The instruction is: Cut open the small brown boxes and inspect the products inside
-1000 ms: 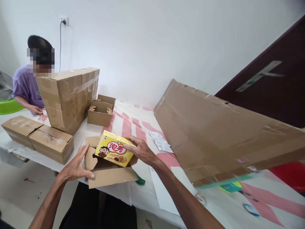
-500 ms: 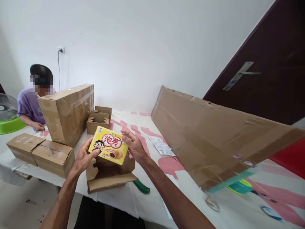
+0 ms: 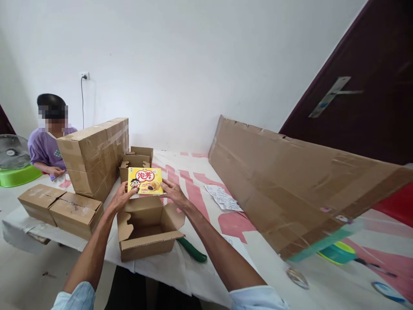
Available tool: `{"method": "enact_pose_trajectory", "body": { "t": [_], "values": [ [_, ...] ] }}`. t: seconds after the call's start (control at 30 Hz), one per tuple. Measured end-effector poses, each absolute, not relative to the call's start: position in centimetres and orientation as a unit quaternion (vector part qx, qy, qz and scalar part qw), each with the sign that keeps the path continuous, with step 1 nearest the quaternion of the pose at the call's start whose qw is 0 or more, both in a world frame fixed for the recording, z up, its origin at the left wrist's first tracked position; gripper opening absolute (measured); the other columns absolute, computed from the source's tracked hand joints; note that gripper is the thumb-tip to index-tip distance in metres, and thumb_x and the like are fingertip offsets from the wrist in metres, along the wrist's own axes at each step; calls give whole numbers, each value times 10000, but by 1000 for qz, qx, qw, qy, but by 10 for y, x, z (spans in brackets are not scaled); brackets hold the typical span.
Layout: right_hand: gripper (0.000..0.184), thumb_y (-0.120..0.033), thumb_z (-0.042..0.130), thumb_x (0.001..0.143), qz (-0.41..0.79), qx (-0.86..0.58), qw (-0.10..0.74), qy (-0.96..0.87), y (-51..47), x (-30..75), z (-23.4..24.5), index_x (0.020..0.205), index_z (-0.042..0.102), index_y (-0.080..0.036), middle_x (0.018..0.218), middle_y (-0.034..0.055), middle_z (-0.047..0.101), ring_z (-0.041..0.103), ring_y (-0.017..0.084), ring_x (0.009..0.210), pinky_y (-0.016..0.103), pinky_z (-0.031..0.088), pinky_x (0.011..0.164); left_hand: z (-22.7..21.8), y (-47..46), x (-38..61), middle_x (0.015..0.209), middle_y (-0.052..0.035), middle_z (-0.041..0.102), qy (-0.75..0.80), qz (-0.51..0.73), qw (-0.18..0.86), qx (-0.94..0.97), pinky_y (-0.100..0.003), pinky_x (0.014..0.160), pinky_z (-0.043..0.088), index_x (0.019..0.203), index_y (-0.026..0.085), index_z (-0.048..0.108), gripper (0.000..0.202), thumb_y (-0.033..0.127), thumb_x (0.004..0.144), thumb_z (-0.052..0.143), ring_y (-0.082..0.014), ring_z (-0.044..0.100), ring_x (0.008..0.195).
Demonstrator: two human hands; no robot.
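Observation:
A yellow snack box (image 3: 146,181) with red lettering and a cartoon figure is held upright between my hands. My left hand (image 3: 121,196) grips its left edge, thumb on the front. On the other side my right hand (image 3: 174,192) pinches the lower right edge. Just below and nearer to me stands an open cardboard carton (image 3: 148,247), its flaps spread and its inside bare. Beside the carton's right side lies a dark green curved handle (image 3: 192,250); its other end is hidden.
Stacked taped cartons (image 3: 97,153) and two closed cartons (image 3: 67,209) stand left, with open cartons (image 3: 135,161) behind the snack box. A large cardboard sheet (image 3: 290,181) leans at right, near handwritten paper (image 3: 222,198) and tape (image 3: 297,278). Another person (image 3: 50,146) sits far left.
The snack box has moved away from me and turned from tilted to nearly level. My right hand has come onto its right edge, and the open carton's inside now shows.

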State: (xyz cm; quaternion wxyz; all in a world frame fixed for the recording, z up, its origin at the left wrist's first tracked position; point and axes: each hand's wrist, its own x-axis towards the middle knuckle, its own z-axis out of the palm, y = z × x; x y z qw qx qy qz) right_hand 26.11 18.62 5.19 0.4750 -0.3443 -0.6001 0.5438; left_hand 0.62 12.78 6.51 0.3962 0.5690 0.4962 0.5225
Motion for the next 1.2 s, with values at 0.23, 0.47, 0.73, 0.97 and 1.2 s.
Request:
{"method": "enact_pose_trajectory", "body": {
  "t": [0.23, 0.47, 0.73, 0.97, 1.2],
  "values": [
    [466, -553, 727, 854, 551, -364, 435, -612, 184, 268, 33, 1194, 759, -236, 1113, 65, 801, 776, 244, 907, 341, 679, 692, 43, 134, 5, 1069, -135, 789, 538, 468, 404, 573, -379, 806, 539, 1129, 138, 679, 636, 552, 687, 875, -322, 718, 984],
    [460, -553, 693, 873, 534, -381, 426, -624, 182, 267, 22, 1199, 756, -234, 1111, 61, 800, 764, 233, 909, 306, 658, 687, 38, 138, 3, 1001, -118, 788, 551, 437, 410, 580, -358, 739, 517, 1081, 130, 710, 608, 581, 695, 841, -282, 704, 862],
    [555, -574, 653, 877, 481, -354, 465, -653, 187, 266, 50, 1292, 707, -210, 1205, 83, 776, 746, 258, 1005, 333, 656, 713, 55, 141, 6, 1130, -123, 775, 511, 495, 396, 581, -386, 863, 561, 1240, 166, 616, 712, 574, 712, 863, -293, 719, 1013],
    [623, -585, 612, 913, 420, -295, 545, -663, 177, 258, 86, 1434, 647, -245, 1388, 67, 714, 700, 295, 1185, 423, 625, 959, 81, 138, 12, 1335, -163, 717, 437, 562, 374, 594, -428, 971, 562, 1371, 176, 530, 766, 556, 774, 822, -319, 690, 1184],
    [634, -576, 602, 925, 379, -292, 590, -650, 169, 253, 95, 1460, 635, -237, 1420, 71, 697, 655, 308, 1276, 443, 581, 1039, 96, 133, 16, 1438, -178, 661, 381, 597, 365, 605, -452, 1053, 544, 1407, 164, 506, 791, 523, 779, 825, -337, 652, 1293]
  ]
}}
